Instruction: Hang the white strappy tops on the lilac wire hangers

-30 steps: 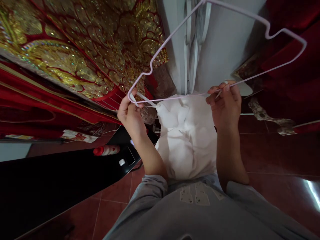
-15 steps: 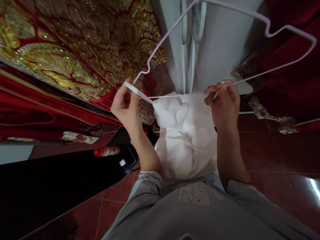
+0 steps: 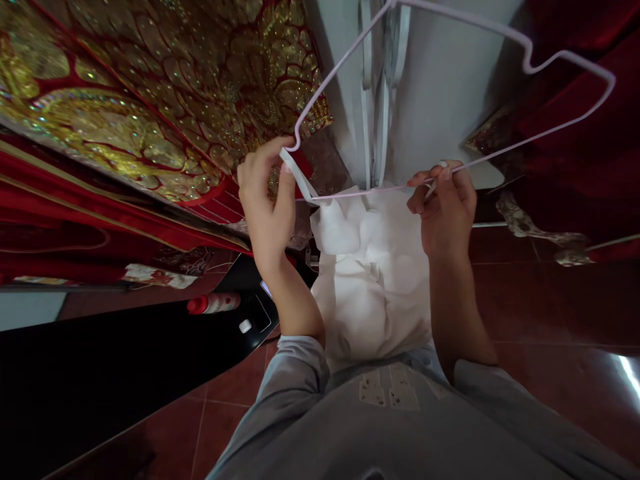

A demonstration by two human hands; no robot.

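Hands (image 3: 266, 207) (image 3: 449, 217), two, left pinching one strap (image 3: 297, 175), right one pink hanger (image 3: 529, 52), one garment (image 3: 370, 280)

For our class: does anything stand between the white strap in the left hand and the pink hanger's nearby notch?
Nothing visible does. The left hand pinches the white strap right beside the notch of the pink hanger; whether they touch is unclear. The hand hides part of the hanger.

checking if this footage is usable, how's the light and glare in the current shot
Head view: dim overall, the black table nearly featureless; a bright glare streak on the tiled floor at far right; soft shadows in the folds of the white garment.
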